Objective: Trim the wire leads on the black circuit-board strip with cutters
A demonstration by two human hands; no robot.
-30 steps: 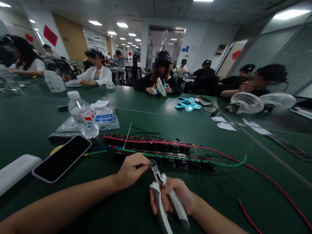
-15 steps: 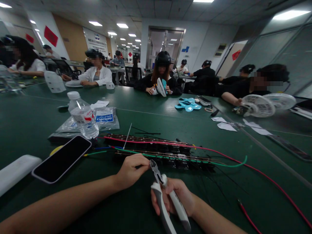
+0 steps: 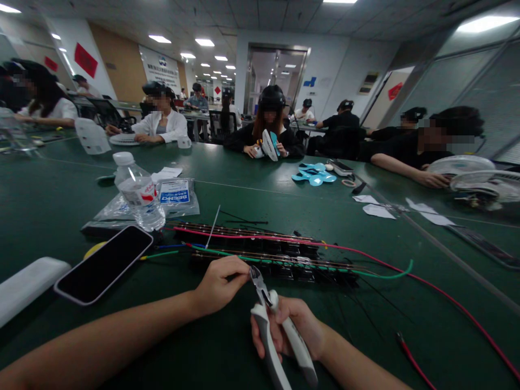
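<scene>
My right hand (image 3: pixel 296 326) grips the white-and-grey handles of a pair of side cutters (image 3: pixel 271 325), jaws pointing up and left. My left hand (image 3: pixel 219 284) is pinched closed right beside the jaws, holding something thin that I cannot make out. Just beyond both hands lie two long black terminal strips (image 3: pixel 268 254) with red (image 3: pixel 365 254) and green wires (image 3: pixel 377 275) running along them. A white cable tie (image 3: pixel 212 227) sticks up from the strips.
A black phone (image 3: pixel 103 264) and a white case (image 3: pixel 24 287) lie at the left, with a water bottle (image 3: pixel 138 192) and plastic bags (image 3: pixel 174 197) behind. Several people sit round the green table (image 3: pixel 260 184) with white fans (image 3: pixel 475 176) and blue fan blades (image 3: pixel 313 174).
My hands and the cutters have hardly moved. At the far right a person has pulled the white fans to the right.
</scene>
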